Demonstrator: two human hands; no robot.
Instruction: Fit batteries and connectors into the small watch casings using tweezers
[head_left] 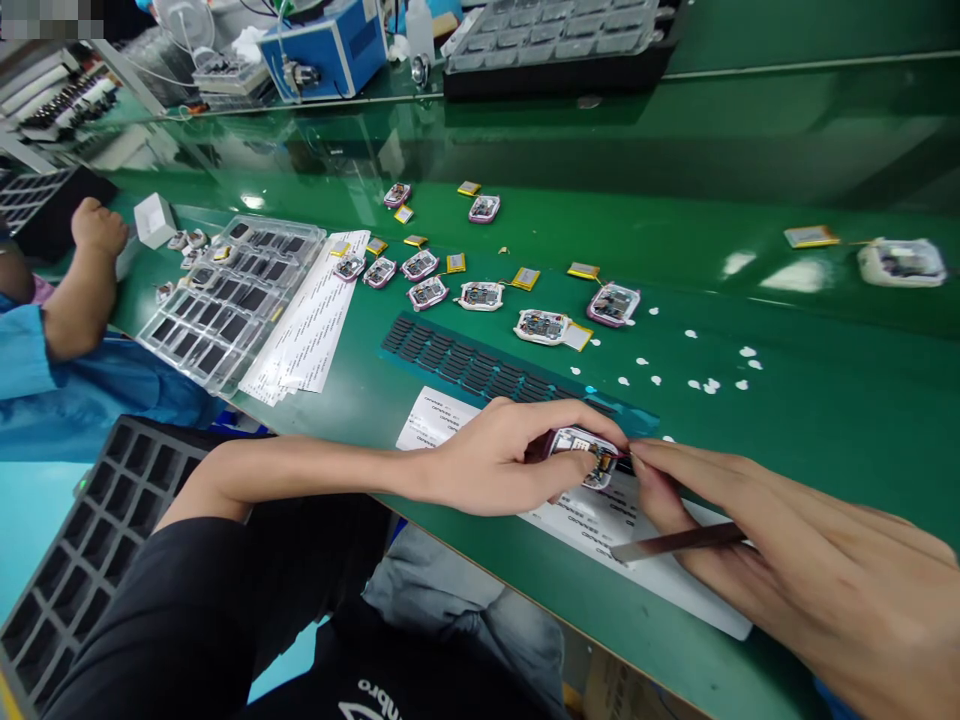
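Green table (847, 470), blue box (322, 55), black sleeve (161, 610), silver-and-yellow batteries (811, 237)

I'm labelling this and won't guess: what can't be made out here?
- Head view: part of the held device, covered by the left hand.
- Head view: whether the right hand pinches anything at its fingertips; too small.
- Head view: the rear end of the metal tool, hidden by the right hand.
- Head view: the person in blue, partly cut off by the left edge.
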